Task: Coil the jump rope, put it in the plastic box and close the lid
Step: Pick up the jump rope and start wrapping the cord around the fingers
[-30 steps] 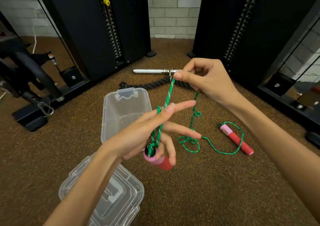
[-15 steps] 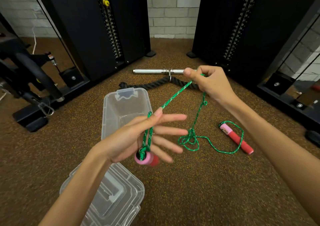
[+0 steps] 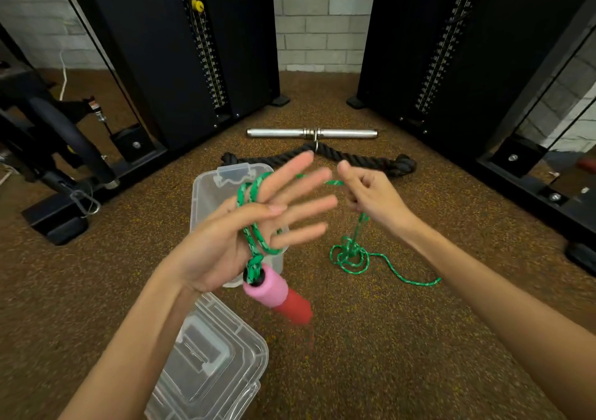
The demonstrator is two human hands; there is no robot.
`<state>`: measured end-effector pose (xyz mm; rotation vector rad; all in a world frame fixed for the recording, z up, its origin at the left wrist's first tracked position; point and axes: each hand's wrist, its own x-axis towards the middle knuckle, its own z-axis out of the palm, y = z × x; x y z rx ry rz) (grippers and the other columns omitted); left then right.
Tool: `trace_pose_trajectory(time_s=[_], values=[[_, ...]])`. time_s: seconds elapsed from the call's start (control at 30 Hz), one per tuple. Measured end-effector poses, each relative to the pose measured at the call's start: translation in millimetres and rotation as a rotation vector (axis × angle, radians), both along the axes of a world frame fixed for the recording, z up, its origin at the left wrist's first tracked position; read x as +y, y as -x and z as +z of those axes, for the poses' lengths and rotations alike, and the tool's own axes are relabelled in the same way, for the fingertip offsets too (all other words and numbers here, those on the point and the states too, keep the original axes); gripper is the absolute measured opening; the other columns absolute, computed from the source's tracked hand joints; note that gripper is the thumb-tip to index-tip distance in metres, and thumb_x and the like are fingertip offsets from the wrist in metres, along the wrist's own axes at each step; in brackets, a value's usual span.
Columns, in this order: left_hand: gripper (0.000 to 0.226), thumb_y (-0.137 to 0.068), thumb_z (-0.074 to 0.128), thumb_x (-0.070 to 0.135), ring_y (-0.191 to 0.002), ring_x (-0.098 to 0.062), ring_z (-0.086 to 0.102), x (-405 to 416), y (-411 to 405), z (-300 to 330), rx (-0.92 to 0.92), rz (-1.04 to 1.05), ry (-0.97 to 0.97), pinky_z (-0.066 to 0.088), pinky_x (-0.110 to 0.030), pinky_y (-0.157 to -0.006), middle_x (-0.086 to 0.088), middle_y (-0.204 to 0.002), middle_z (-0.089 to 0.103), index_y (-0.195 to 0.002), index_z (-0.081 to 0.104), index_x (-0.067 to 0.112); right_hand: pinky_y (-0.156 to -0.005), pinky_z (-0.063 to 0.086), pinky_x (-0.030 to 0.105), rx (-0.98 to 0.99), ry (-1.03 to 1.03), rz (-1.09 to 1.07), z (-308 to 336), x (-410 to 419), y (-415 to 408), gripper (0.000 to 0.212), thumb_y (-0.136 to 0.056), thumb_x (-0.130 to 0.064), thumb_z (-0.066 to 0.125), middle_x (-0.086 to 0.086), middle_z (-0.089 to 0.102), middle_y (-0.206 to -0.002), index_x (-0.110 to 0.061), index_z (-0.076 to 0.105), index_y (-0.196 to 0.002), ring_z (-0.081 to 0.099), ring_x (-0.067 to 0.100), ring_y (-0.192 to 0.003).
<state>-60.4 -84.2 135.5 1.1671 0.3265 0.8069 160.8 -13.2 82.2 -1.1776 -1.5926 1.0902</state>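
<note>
Left hand (image 3: 245,242): raised since half a second ago, fingers now straight and spread, green braided jump rope (image 3: 254,223) looped twice around the palm; pink-and-red foam handle (image 3: 274,294) hangs below it. Right hand (image 3: 371,194): drawn in closer to the left, fingers curled, pinching the rope. Remaining rope: tangled heap (image 3: 350,257) on speckled brown floor (image 3: 387,339). Clear plastic box (image 3: 206,190), open, behind the left hand; clear ribbed lid (image 3: 213,361) lies apart.

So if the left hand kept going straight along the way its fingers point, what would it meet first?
Most likely the right hand. The left hand has its fingers spread toward the upper right, and the right hand, pinching the green rope, sits just beyond the fingertips. Depth between them is hard to judge.
</note>
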Motion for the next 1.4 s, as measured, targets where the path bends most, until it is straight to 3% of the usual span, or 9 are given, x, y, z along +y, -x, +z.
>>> trace_pose_trajectory(time_s=[0.17,0.4,0.57,0.8,0.9,1.0,1.1,1.23,1.4], values=[[0.059,-0.086,0.032,-0.004,-0.139,-0.025,0.035,8.9,8.3,3.8,-0.117,0.164,-0.024,0.036,-0.043,-0.108,-0.006,-0.149,0.041,-0.139,0.046,0.017,-0.044,0.026,0.02,-0.014,0.004,0.094,-38.8,-15.6,8.1,0.043,-0.088,-0.053,0.044,-0.013,0.037,-0.047,-0.025,0.043,-0.056,0.03,0.005,-0.044],[0.071,-0.087,0.03,-0.004,-0.132,-0.03,0.045,14.3,19.3,5.9,-0.132,0.389,0.036,0.044,-0.06,-0.094,0.005,-0.152,0.037,-0.135,0.041,0.047,-0.047,0.025,0.012,-0.062,0.005,0.205,-51.3,-45.2,10.4,0.029,-0.092,-0.031,0.05,-0.015,0.04,-0.051,-0.011,0.057,-0.072,0.031,-0.002,-0.048],[0.068,-0.095,0.027,0.002,-0.124,-0.036,0.052,19.3,24.2,2.7,-0.074,0.531,0.044,0.041,-0.063,-0.095,0.004,-0.155,0.028,-0.138,0.03,0.053,-0.046,0.029,0.023,-0.089,0.068,0.234,-58.0,-60.6,5.6,0.031,-0.092,-0.04,0.055,-0.01,0.041,-0.049,-0.021,0.062,-0.069,0.036,0.009,-0.047],[0.059,-0.097,0.035,0.019,-0.122,-0.035,0.055,28.9,28.6,-11.4,-0.051,0.602,0.095,0.041,-0.062,-0.096,0.002,-0.153,0.033,-0.14,0.021,0.056,-0.05,0.03,0.037,-0.105,0.124,0.321,-42.9,-74.7,-4.9,0.034,-0.084,-0.044,0.066,0.016,0.055,-0.059,-0.013,0.074,-0.071,0.042,0.018,-0.055],[0.057,-0.099,0.032,0.025,-0.122,-0.025,0.056,32.0,26.2,-16.9,-0.011,0.659,0.129,0.034,-0.059,-0.104,0.0,-0.143,0.05,-0.142,0.011,0.056,-0.055,0.033,0.019,-0.107,0.077,0.371,-26.6,-81.1,-3.9,0.024,-0.085,-0.03,0.067,-0.004,0.062,-0.063,-0.011,0.076,-0.074,0.047,0.005,-0.061],[0.055,-0.103,0.025,0.028,-0.121,-0.021,0.058,33.0,20.1,-21.8,0.059,0.666,0.123,0.019,-0.058,-0.111,-0.001,-0.131,0.061,-0.144,-0.001,0.053,-0.062,0.035,0.013,-0.113,0.055,0.403,-10.2,-85.1,-1.2,0.021,-0.086,-0.026,0.065,-0.008,0.064,-0.065,-0.008,0.076,-0.081,0.051,-0.001,-0.065],[0.054,-0.103,0.025,0.032,-0.116,-0.024,0.061,32.5,13.6,-28.1,0.134,0.623,0.129,0.015,-0.058,-0.112,0.002,-0.131,0.061,-0.144,-0.004,0.05,-0.061,0.037,0.026,-0.078,0.028,0.42,7.1,-87.6,2.0,0.018,-0.088,-0.023,0.063,0.012,0.064,-0.071,-0.01,0.075,-0.087,0.05,0.01,-0.066],[0.056,-0.098,0.027,0.04,-0.111,-0.026,0.064,29.5,3.5,-33.3,0.262,0.518,0.107,0.031,-0.051,-0.1,0.006,-0.134,0.058,-0.143,-0.005,0.053,-0.053,0.033,0.032,-0.064,-0.049,0.404,30.4,-86.3,3.4,0.015,-0.09,-0.018,0.059,0.014,0.06,-0.069,-0.008,0.071,-0.091,0.044,0.021,-0.058],[0.054,-0.095,0.026,0.044,-0.107,-0.03,0.066,28.4,-4.4,-34.1,0.347,0.392,0.115,0.036,-0.049,-0.105,0.007,-0.128,0.062,-0.142,0.002,0.057,-0.049,0.042,0.032,-0.008,-0.116,0.313,51.4,-71.7,1.6,0.019,-0.089,-0.017,0.058,0.001,0.057,-0.06,-0.003,0.069,-0.096,0.05,0.013,-0.053]])
